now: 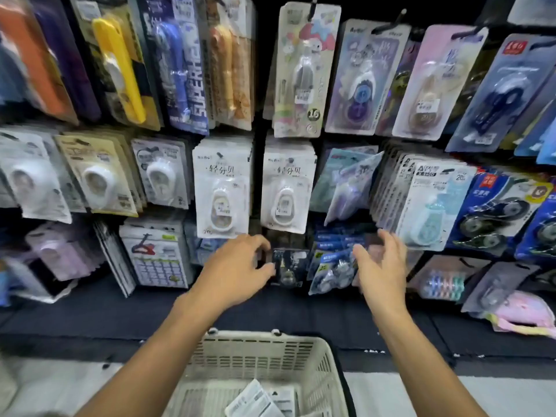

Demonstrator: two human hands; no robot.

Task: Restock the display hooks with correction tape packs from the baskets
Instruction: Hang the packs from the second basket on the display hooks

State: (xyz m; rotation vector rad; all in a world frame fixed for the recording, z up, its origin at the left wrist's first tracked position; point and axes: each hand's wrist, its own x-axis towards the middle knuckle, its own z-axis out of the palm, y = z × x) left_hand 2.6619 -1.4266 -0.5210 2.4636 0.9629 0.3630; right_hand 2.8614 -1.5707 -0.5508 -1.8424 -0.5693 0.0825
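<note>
The left hand [237, 266] is reaching to the lowest hook row, its curled fingers and thumb pinching the left edge of a dark correction tape pack [289, 267]. Just right of it, blue packs [332, 266] are hanging, touching the spread, relaxed fingers of the right hand [380, 266]. Below, a beige basket [258, 350] is holding white packs [255, 401]

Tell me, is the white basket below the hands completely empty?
No, the white basket holds a few flat packs lying on its bottom near the lower edge of the view.
</note>
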